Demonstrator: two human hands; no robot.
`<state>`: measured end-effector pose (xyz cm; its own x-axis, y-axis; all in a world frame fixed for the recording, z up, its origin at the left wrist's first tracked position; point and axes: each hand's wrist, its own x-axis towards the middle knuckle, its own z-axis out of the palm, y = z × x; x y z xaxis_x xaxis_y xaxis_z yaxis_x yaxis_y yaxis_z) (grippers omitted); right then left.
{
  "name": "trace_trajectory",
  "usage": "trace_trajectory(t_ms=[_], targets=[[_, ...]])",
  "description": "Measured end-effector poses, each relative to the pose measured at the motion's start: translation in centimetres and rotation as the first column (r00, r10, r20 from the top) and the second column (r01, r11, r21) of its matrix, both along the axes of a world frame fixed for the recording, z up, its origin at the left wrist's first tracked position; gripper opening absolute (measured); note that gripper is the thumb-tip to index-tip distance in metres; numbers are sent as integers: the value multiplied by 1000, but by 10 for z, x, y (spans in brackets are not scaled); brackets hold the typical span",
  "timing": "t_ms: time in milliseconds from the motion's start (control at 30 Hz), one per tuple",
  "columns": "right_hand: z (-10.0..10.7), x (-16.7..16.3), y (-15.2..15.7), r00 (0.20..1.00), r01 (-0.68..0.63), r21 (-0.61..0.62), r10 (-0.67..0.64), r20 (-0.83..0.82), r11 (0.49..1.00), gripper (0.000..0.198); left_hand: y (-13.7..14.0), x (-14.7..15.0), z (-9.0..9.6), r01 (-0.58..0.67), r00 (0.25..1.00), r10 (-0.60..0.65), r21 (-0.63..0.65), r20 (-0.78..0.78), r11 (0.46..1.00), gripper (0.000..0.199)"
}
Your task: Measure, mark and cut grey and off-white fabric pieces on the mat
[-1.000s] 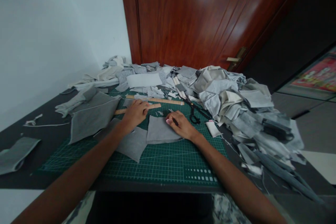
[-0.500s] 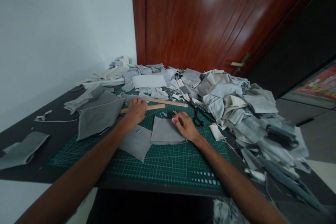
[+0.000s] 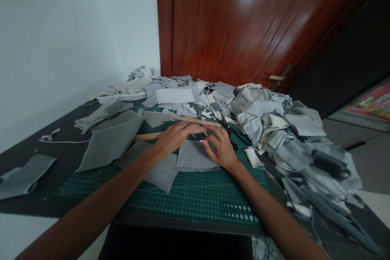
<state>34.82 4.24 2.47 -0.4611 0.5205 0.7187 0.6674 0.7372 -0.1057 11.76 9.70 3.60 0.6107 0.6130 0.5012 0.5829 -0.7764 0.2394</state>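
My left hand (image 3: 178, 133) lies over a narrow wooden ruler (image 3: 146, 136), its fingers stretched along the strip and holding it down. My right hand (image 3: 224, 146) meets the ruler's right end, index finger reaching toward it. At the right thumb tip is a small pink piece (image 3: 203, 142), which looks held there; its kind is unclear. Below the hands lies a squarish grey cloth piece (image 3: 195, 158). Another grey cloth piece (image 3: 161, 172) lies partly under my left forearm. A second wooden strip (image 3: 195, 120) lies just beyond the fingers.
A green cutting mat (image 3: 189, 199) covers the table's middle. Black scissors (image 3: 236, 132) lie right of my right hand. Cloth scraps (image 3: 258, 109) are heaped along the back and right. Larger grey cloth (image 3: 112, 138) lies left, and a small white pink-edged piece (image 3: 252, 157) lies right.
My left hand has moved right along the ruler, and the ruler now tilts differently. My right hand's fingers have reached up to the ruler's right end. The view has shifted slightly.
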Motion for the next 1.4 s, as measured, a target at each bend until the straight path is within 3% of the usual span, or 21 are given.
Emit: trace_trajectory(t_ms=[133, 333, 467, 633, 767, 1000, 1167, 1400], targets=[[1, -5, -1, 995, 46, 28, -48, 93, 999, 11, -9, 7, -3, 64, 998, -63, -91, 13, 994, 28], [-8, -3, 0, 994, 80, -252, -60, 86, 964, 23, -9, 12, -16, 163, 986, -166, -255, 10, 953, 27], [-16, 7, 2, 992, 117, -345, -125, 0, 931, 22, -8, 10, -19, 171, 984, -180, -315, 1, 934, 30], [-24, 20, 6, 964, 201, -393, -252, -83, 897, 21, -4, -2, -7, 205, 960, -265, -413, -94, 887, 28], [-28, 28, 4, 948, 245, -435, -308, -79, 866, 21, 0, -14, 1, 266, 928, -352, -445, -121, 855, 40], [-28, 42, 4, 942, 274, -420, -330, -65, 865, 23, 7, -18, -7, 364, 890, -450, -478, -75, 799, 58], [-28, 52, 16, 932, 294, -396, -353, -83, 870, 24, 9, -8, -19, 374, 898, -438, -469, -31, 800, 59], [-23, 56, 18, 952, 234, -347, -287, -109, 908, 28, 5, 7, -25, 276, 936, -336, -374, -107, 886, 56]])
